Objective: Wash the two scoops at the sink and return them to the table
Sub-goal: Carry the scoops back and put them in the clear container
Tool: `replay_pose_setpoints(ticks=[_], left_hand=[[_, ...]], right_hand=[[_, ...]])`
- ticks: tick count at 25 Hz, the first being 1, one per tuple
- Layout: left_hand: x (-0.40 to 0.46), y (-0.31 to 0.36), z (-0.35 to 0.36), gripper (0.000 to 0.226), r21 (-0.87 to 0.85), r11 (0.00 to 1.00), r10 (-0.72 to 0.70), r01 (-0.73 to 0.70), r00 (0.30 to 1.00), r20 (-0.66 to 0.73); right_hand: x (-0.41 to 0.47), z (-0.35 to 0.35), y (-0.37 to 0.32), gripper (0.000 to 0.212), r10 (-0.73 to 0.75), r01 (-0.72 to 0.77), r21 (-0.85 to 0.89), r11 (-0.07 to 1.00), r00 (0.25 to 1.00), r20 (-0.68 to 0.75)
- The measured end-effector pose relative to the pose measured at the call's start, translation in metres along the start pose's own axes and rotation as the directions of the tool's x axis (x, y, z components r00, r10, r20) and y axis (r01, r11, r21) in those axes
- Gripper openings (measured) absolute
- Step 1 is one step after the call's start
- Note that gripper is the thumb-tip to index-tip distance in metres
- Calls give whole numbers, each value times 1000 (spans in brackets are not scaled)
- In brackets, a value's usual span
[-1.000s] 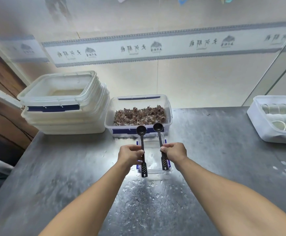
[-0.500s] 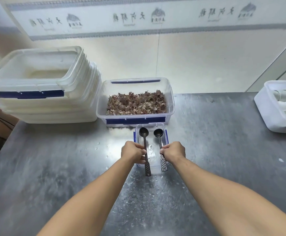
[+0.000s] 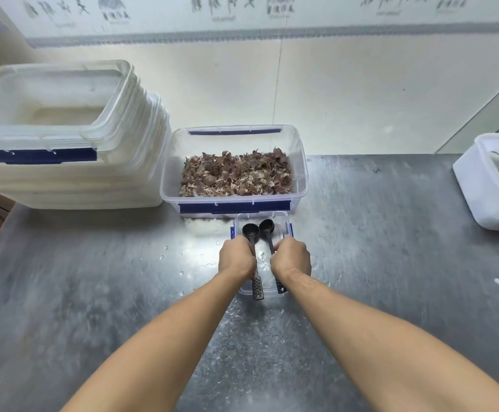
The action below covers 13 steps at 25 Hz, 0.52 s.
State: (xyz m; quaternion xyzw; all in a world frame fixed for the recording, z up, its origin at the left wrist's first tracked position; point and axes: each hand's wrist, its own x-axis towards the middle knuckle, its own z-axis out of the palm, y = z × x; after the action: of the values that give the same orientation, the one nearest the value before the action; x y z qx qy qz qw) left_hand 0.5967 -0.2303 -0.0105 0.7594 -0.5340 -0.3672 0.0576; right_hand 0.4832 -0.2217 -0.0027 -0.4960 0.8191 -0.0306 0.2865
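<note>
Low in the frame, two bare forearms are reaching up over the wet steel table (image 3: 391, 233), water beads glinting along the lower centre. At frame centre, the left hand (image 3: 236, 258) is curling round the handle of the left scoop (image 3: 251, 233), and the right hand (image 3: 292, 260) is curling round the handle of the right scoop (image 3: 267, 228), each fist closing mid-handle. Both scoops are sitting over the small clear tub (image 3: 284, 224), just below the centre of the picture. This is looking like the put-down, so here is how to do it well: lowering the bowls first, keeping the handles level and parallel, then loosening both grips together so neither scoop is rolling or skating off the slick rim. Whether the scoops are resting in the tub yet, I cannot tell. Each long axis is running near to far, bottom to top of the frame, bowls pointing away toward the wall, perforated handle ends pointing back at the person, the right one angling slightly leftward at the bowl. Just beyond, the bin of dried husks (image 3: 236, 173) is touching the tub, and stacked clear bins (image 3: 63, 129) are filling the upper left.
</note>
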Motion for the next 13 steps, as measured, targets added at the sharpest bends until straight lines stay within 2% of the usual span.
replay_pose_setpoints(ticks=[7, 10, 13], left_hand=[[3, 3, 4, 20, 207, 970, 136, -129, 990, -21], [-3, 8, 6, 20, 360, 907, 225, -217, 974, 20], [-9, 9, 4, 29, 466, 843, 284, -269, 958, 40]], right_hand=[[0, 6, -1, 24, -150, 160, -197, 967, 987, 64], [-1, 5, -1, 26, -195, 210, -249, 945, 977, 85], [-2, 3, -2, 26, -212, 229, -258, 938, 973, 92]])
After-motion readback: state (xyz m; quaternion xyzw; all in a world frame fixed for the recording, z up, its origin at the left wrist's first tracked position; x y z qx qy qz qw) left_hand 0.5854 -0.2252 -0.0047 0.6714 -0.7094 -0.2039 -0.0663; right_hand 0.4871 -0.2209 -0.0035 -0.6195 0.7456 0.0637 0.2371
